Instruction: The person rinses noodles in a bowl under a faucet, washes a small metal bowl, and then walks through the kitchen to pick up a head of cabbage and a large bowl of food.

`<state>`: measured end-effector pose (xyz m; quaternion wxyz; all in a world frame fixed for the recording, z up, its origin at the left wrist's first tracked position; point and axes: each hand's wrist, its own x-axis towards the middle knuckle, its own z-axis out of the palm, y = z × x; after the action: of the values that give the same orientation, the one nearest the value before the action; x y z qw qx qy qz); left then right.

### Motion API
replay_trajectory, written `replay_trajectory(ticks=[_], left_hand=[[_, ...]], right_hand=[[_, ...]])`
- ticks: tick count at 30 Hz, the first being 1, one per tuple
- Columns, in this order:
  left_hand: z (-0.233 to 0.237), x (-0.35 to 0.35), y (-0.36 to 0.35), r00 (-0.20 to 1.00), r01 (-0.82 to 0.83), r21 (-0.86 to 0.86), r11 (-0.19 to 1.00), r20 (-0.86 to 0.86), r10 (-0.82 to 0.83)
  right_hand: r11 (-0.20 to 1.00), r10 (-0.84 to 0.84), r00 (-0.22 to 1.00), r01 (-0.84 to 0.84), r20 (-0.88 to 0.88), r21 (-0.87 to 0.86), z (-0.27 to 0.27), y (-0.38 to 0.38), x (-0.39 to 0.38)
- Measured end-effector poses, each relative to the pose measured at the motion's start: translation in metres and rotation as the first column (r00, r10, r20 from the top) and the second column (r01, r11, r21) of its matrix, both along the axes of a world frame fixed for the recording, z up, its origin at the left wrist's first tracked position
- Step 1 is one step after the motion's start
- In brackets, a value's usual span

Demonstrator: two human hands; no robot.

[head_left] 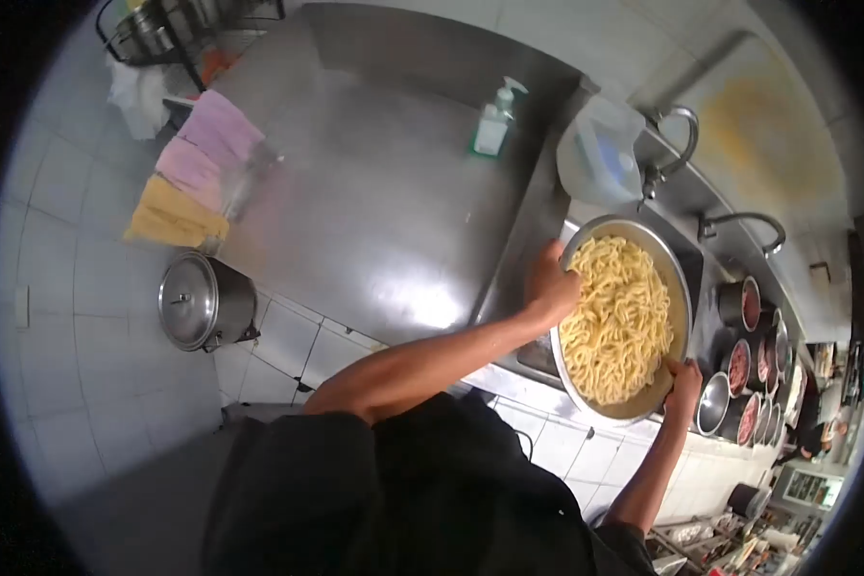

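Note:
A large round metal bowl full of thick pale yellow noodles is held over the sink area. My left hand is closed on the bowl's rim at its left side. On the lower right side, my right hand grips the rim as well. The bowl tilts somewhat toward me, so the noodles show fully. The fingertips under the rim are partly hidden.
Behind the bowl stand a translucent plastic container and two taps, one a curved faucet. Several metal pots with reddish contents line the right counter. A soap pump bottle, folded cloths and a lidded pot are leftward.

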<state>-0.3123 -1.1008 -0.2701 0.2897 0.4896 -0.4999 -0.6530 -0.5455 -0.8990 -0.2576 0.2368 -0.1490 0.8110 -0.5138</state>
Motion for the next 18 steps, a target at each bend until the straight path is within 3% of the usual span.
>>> replay_trajectory(ticks=[3, 5, 8, 10, 11, 12, 14, 15, 16, 17, 18], left_hand=[[-0.015, 0.018, 0.003, 0.99, -0.134, -0.011, 0.991, 0.032, 0.134], [0.0, 0.053, 0.003, 0.965, -0.218, -0.018, 0.976, -0.152, 0.213], [-0.006, 0.1, -0.011, 0.912, -0.306, 0.036, 0.951, -0.276, 0.304], [0.011, 0.137, -0.018, 0.89, -0.38, 0.057, 0.923, -0.25, 0.382], [0.009, 0.156, -0.024, 0.895, -0.41, 0.033, 0.911, -0.176, 0.409], [0.005, 0.175, -0.031, 0.894, -0.437, 0.011, 0.899, -0.1, 0.436], [0.012, 0.207, -0.037, 0.866, -0.484, 0.041, 0.874, -0.121, 0.485], [0.01, 0.22, -0.039, 0.84, -0.532, 0.043, 0.846, -0.102, 0.533], [0.004, 0.233, -0.044, 0.813, -0.576, 0.037, 0.817, -0.087, 0.576], [-0.006, 0.246, -0.049, 0.792, -0.609, 0.003, 0.793, -0.041, 0.609], [-0.022, 0.259, -0.054, 0.773, -0.635, -0.031, 0.772, 0.002, 0.635]], right_hand=[[1.0, -0.016, 0.999, 0.017, 0.045, -0.013, 0.02, -0.01, 0.026], [0.999, 0.05, 0.998, -0.051, 0.034, 0.015, 0.029, -0.022, 0.039], [0.976, 0.216, 0.974, -0.216, -0.067, 0.009, 0.03, -0.061, 0.059], [0.946, 0.323, 0.946, -0.322, -0.033, 0.028, 0.044, -0.094, 0.097], [0.915, 0.404, 0.894, -0.394, -0.192, 0.09, 0.022, -0.106, 0.088], [0.87, 0.488, 0.866, -0.474, -0.11, 0.133, 0.027, -0.126, 0.106], [0.784, 0.598, 0.789, -0.537, -0.144, 0.31, 0.031, -0.16, 0.137], [0.787, 0.612, 0.787, -0.598, -0.074, 0.152, 0.009, -0.175, 0.14], [0.745, 0.661, 0.746, -0.643, -0.074, 0.174, 0.006, -0.19, 0.154], [0.698, 0.704, 0.706, -0.67, -0.077, 0.253, -0.036, -0.215, 0.144], [0.615, 0.784, 0.606, -0.732, -0.134, 0.293, -0.047, -0.232, 0.152]])
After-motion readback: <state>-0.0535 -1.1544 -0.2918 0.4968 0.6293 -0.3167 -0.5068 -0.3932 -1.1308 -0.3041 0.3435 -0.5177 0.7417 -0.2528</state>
